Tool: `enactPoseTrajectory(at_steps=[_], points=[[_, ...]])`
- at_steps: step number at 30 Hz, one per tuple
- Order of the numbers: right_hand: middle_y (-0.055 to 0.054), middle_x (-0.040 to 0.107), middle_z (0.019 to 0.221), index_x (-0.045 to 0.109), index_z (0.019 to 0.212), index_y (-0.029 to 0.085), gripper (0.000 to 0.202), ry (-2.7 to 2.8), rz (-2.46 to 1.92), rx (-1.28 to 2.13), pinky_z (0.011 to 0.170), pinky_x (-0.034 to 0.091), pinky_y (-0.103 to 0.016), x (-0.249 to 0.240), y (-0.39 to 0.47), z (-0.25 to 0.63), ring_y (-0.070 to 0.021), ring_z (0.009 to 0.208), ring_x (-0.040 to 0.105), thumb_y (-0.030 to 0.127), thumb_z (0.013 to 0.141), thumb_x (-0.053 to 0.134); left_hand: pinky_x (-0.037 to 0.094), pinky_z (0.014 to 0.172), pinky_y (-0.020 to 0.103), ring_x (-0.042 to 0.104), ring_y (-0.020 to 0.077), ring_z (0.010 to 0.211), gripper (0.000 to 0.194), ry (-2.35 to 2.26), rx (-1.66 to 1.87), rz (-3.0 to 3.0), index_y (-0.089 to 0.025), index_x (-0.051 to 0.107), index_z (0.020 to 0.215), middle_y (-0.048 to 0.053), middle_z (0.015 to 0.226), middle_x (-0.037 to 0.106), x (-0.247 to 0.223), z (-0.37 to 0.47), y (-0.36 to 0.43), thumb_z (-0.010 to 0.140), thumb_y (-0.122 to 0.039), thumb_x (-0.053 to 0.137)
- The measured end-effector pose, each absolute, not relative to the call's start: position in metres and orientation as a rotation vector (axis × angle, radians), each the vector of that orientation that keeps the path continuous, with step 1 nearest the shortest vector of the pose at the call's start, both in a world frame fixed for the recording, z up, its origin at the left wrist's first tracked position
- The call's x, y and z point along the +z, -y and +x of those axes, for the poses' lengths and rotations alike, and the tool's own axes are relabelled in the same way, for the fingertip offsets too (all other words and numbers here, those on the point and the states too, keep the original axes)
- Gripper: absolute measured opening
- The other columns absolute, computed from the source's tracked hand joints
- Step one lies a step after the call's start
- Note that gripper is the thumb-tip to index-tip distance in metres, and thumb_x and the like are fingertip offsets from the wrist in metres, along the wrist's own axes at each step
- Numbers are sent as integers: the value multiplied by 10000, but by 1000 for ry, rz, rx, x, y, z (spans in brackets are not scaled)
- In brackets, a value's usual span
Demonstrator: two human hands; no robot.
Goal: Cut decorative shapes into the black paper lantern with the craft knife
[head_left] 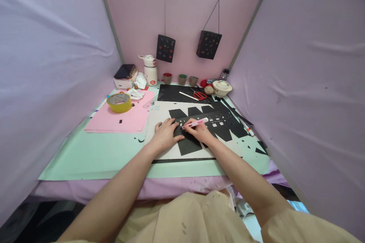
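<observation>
My left hand (165, 133) lies flat with its fingers spread, pressing on the left part of a cut black paper (189, 145). Pinched in my right hand (201, 132) is a pink-and-white pen-shaped craft knife (196, 122), slanting down to the left. Its tip is over the black paper close to my left fingertips, too small to make out. The black paper has tab-like flaps along its edges and small cut-out holes across its middle and right. Under it lies a pale grey board (159, 112).
Pink sheets (99, 119) with a yellow tape roll (119, 103) are at left. Behind the board lie black paper (171, 93), a white stick and red-handled scissors (200, 95). Cups, a white bottle (151, 74) and a lidded bowl (222, 88) line the back. Black scraps (261, 150) lie right; two black boxes (209, 44) hang behind.
</observation>
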State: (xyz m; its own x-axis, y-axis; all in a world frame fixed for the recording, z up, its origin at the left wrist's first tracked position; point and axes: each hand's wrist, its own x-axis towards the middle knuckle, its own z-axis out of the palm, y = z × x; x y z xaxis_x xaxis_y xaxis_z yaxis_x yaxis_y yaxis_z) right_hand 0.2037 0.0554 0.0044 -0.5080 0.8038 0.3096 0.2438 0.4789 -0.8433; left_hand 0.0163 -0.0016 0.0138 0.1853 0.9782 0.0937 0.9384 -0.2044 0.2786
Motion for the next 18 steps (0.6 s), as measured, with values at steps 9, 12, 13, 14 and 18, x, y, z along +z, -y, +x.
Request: enactPoseTrajectory(at_steps=[9,12,13,14,18], points=[[-30,710,843,670,818,205,133,2007,-856,976,769,490,-308,4,-54,204,-186,825,668,310,863,602,264,1130,590,348,327,1401,554,-1877,374,2296,-197,529,1342,120,1499,424,13,16,1,898,-523,592],[-33,716,844,668,819,205,137,2006,-857,972,764,492,-309,5,-54,205,-187,821,668,315,866,600,262,1130,591,346,328,1403,556,-1878,369,2295,-198,532,1340,120,1500,424,13,16,1,896,-527,592],[-33,717,843,667,818,206,138,2006,-857,970,762,493,-308,5,-54,205,-187,818,668,317,866,601,261,1131,591,346,327,1403,556,-1878,368,2296,-198,533,1339,120,1500,424,13,16,1,896,-528,592],[-34,717,843,667,820,206,138,2005,-857,968,759,493,-307,5,-54,205,-186,816,667,318,866,601,261,1131,590,346,327,1403,558,-1877,368,2296,-197,532,1339,120,1500,424,13,16,1,896,-529,591],[-30,716,843,669,832,211,138,2009,-856,963,740,493,-301,3,-55,206,-184,810,664,326,868,602,251,1135,587,338,326,1407,567,-1875,362,2293,-197,528,1345,120,1504,420,14,16,1,895,-537,586]])
